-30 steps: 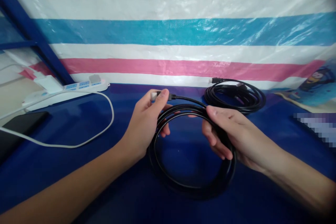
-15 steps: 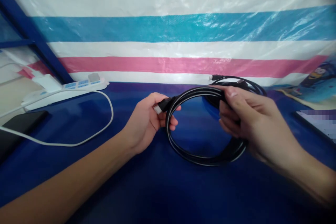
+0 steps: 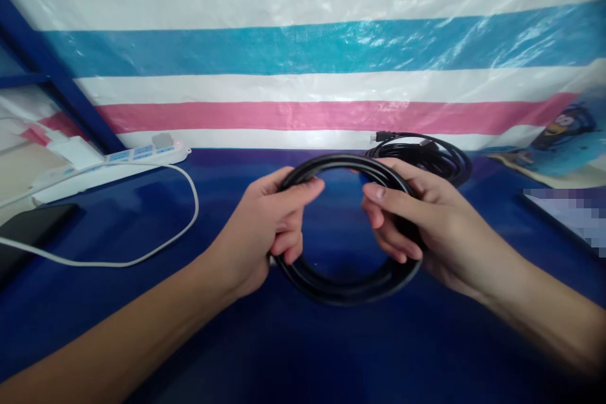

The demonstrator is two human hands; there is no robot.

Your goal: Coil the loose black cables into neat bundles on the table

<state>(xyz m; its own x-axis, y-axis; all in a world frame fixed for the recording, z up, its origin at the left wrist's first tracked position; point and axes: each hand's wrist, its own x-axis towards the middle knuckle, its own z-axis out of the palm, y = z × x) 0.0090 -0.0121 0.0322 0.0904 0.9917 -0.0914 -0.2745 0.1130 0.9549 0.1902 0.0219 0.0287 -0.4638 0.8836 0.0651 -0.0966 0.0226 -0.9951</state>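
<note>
A black cable [image 3: 348, 293], wound into a round coil of several loops, is held up between my two hands above the blue tabletop. My left hand [image 3: 265, 221] is closed around the coil's left side, its thumb lying across the loops. On the right side, my right hand [image 3: 426, 214] wraps the coil with its fingers curled through the ring. A small bit of metal shows under the left hand; most of the cable's plug is hidden there. Behind the right hand, a second coiled black cable [image 3: 447, 154] with a plug rests on the table.
At the left lie a white power strip [image 3: 113, 167] with a charger, a looping white cable [image 3: 196, 202] and a black phone-like slab [image 3: 38, 224]. A striped plastic sheet [image 3: 293, 50] hangs behind the table [image 3: 303, 353]. A flat pale-topped item [image 3: 563, 218] lies at the right.
My left hand has gone from holding the plug end to gripping the coil's left side. My right hand has shifted down the right side, its fingers now through the ring.
</note>
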